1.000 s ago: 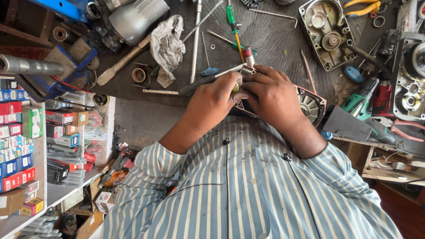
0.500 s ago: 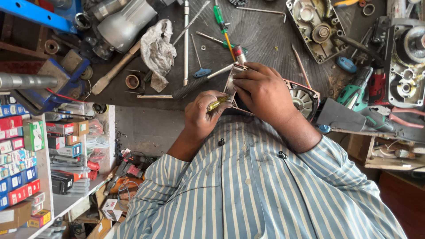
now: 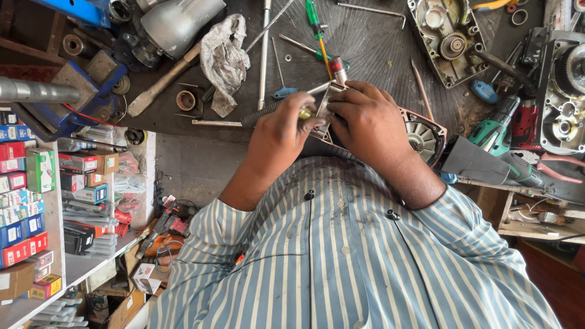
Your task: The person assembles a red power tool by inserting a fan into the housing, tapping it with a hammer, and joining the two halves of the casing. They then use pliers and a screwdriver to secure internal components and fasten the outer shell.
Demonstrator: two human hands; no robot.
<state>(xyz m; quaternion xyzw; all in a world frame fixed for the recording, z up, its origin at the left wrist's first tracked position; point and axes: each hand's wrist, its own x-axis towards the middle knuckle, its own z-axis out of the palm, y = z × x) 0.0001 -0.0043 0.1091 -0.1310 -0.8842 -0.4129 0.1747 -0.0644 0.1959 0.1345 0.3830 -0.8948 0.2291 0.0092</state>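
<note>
My left hand (image 3: 277, 131) pinches a small brass part (image 3: 306, 113) between its fingertips, pressed against the left side of a metal plate (image 3: 329, 96). My right hand (image 3: 365, 122) is closed over the top of a power tool body (image 3: 423, 135), whose red casing and grey fan show to the right of my wrist. The tool rests at the near edge of the dark workbench (image 3: 372, 42), against my striped shirt. Most of the tool's front is hidden under my fingers.
The bench holds a green-handled screwdriver (image 3: 314, 18), a grey rag (image 3: 224, 58), a hammer (image 3: 161, 85), a long steel rod (image 3: 264, 55), an open gearbox casing (image 3: 445, 39) and a green drill (image 3: 499, 131). A blue vise (image 3: 67, 97) and shelves of small boxes (image 3: 24, 195) stand at the left.
My left hand, which had drawn back toward my body with the brass part, has moved up again to the plate. My right hand stays on the tool.
</note>
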